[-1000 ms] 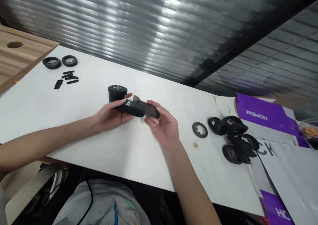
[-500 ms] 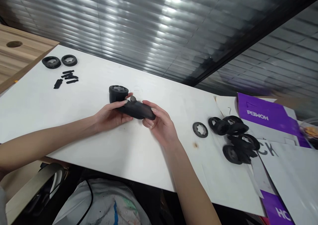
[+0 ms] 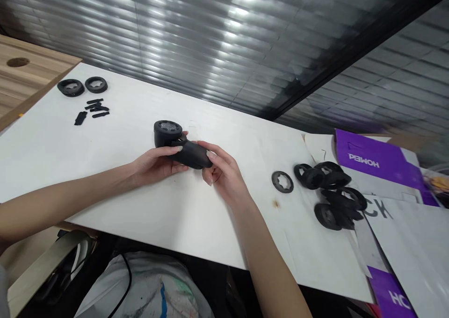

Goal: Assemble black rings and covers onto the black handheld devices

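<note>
Black gadget (image 3: 191, 155) in both hands, out over the middle of the white worktop (image 3: 154, 215); whether its underside touches the surface, I cannot tell. Round head (image 3: 168, 130) to the left, upright, with a pale mesh set in its top; thick, smooth handle running from it to the right and a little towards me. My left grip (image 3: 156, 165) is closed round the part next to the head: thumb flat along the near side, fingertips showing below, another fingertip just visible behind. My right grip (image 3: 228, 175) is narrow, pinching the handle's far end between thumb and forefinger, the other fingers curled beneath. Far left corner of the worktop: two thick black rings (image 3: 71, 94) side by side, a small scatter of black strips (image 3: 100, 115) just nearer to me. Right of my right forearm, a flat grey ring (image 3: 275, 183) lies alone with a notched opening; a brownish stain (image 3: 275, 204) near it. Beyond that, a heap of black rounded parts (image 3: 313, 179), some overlapping. Right edge: purple-and-white packaging (image 3: 368, 156) and a large white sheet (image 3: 414, 238). Behind the worktop, a slatted metallic screen (image 3: 182, 37); wooden board (image 3: 38, 77) with a round hole at far left.
</note>
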{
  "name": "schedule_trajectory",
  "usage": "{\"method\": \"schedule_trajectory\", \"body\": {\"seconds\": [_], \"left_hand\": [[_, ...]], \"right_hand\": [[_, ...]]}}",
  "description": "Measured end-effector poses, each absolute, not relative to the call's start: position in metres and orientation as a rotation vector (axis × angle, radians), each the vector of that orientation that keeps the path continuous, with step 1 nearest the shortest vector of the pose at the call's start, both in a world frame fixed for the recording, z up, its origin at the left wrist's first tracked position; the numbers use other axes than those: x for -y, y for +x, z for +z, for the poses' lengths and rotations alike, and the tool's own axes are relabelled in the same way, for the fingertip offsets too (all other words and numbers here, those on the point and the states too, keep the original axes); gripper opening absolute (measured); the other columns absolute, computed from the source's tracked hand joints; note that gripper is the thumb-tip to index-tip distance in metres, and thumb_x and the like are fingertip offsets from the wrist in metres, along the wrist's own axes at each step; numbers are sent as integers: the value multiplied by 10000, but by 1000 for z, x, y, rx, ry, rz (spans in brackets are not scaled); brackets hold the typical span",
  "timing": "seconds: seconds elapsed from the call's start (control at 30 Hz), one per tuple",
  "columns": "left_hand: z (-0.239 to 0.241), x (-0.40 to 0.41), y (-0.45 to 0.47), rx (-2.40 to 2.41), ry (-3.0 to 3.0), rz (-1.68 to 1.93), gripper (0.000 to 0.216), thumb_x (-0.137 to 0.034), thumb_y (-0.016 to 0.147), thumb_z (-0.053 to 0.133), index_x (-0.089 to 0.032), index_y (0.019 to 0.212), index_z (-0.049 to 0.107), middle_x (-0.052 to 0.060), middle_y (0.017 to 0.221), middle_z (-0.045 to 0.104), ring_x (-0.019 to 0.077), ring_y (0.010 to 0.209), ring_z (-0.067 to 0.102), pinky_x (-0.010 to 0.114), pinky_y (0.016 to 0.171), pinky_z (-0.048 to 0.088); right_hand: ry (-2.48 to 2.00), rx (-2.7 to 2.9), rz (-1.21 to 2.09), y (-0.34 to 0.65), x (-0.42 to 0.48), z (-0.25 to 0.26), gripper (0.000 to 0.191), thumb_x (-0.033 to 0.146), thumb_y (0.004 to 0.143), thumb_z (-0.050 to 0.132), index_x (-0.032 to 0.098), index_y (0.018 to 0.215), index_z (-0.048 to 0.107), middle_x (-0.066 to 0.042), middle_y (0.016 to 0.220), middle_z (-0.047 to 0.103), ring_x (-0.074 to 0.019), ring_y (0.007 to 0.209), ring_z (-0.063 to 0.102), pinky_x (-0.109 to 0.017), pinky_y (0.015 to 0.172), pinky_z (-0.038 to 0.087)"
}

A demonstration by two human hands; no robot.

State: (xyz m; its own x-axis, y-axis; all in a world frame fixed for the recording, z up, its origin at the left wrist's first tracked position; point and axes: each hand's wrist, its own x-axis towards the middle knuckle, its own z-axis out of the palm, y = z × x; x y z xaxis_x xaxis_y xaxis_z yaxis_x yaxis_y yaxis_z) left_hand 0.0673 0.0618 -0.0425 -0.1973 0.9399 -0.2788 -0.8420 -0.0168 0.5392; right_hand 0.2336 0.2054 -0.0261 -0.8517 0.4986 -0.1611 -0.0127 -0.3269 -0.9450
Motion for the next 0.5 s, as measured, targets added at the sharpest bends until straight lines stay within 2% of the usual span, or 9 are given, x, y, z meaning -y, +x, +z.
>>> {"method": "schedule_trajectory", "body": {"seconds": [0.07,0.13,0.2,0.27,0.33,0.5], "left_hand": [[-43,-62,67,-716,192,1621,776,-134,849,889,-360,1543,626,40,1340,757,202,1093,738,298,931,611],[-43,-62,67,-722,195,1618,778,-126,852,884,-367,1544,623,35,1354,752,198,1098,737,295,932,608],[-43,-62,67,-748,190,1606,764,-110,847,883,-359,1526,638,36,1339,754,194,1083,739,292,926,606],[-43,-62,67,-788,183,1583,717,-85,835,881,-322,1479,673,48,1305,759,196,1069,741,299,939,605],[-42,-61,67,-817,180,1564,640,-68,823,880,-280,1402,711,60,1268,765,201,1060,742,308,953,605],[-43,-62,66,-783,198,1543,491,-110,792,936,-237,1225,742,56,1196,783,201,1041,751,305,924,609]], "right_hand": [[-630,1608,2210,233,-205,-27,335,479,877,830,274,1142,842,-71,1381,789,-50,470,483,-294,451,391],[-647,1619,2168,233,-205,-28,352,506,871,844,263,1125,830,-71,1290,815,-55,474,486,-292,463,398],[-670,1661,2117,234,-204,-30,387,528,883,847,250,1150,816,-41,1015,830,-76,478,493,-290,491,410],[-683,1753,2057,235,-203,-32,429,550,927,819,238,1220,800,26,687,713,-106,480,498,-287,525,415],[-682,1842,2000,235,-202,-33,484,589,962,784,221,1276,779,70,526,577,-127,479,496,-287,541,406],[-660,1894,1981,234,-200,-34,590,712,933,770,198,1222,747,65,520,571,-133,483,489,-285,527,392]]}}
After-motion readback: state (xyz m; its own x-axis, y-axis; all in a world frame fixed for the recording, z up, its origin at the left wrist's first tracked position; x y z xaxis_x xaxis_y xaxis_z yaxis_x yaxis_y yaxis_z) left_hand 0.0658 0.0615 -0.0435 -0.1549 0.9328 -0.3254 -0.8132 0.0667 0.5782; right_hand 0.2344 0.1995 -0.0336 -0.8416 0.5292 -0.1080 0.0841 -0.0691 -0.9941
